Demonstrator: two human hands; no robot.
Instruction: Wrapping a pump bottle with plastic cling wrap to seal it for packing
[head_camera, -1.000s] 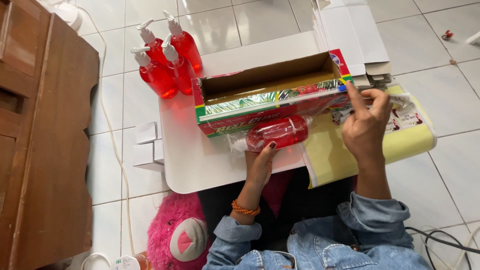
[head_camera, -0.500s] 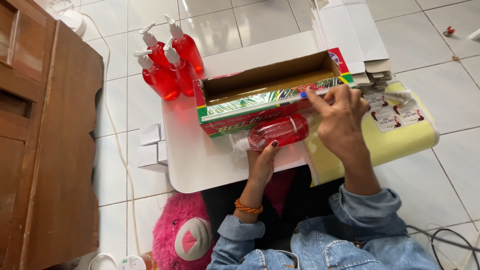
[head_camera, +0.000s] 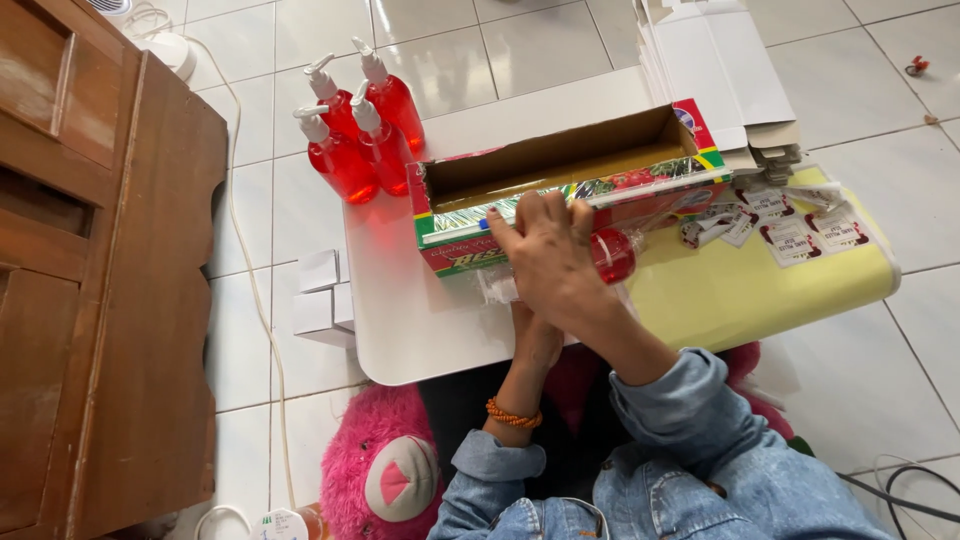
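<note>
While right hand (head_camera: 548, 250) lies flat, fingers spread, on wrapped red bottle (head_camera: 610, 255), left hand (head_camera: 535, 335) grip hidden beneath

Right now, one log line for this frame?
right hand: on cling-film edge of long cardboard dispenser box | left hand: under film-wrapped red liquid bottle | white tabletop

Bright, even daylight; glare on the glossy floor tiles (head_camera: 430, 40), soft shadows, sharp focus
</note>
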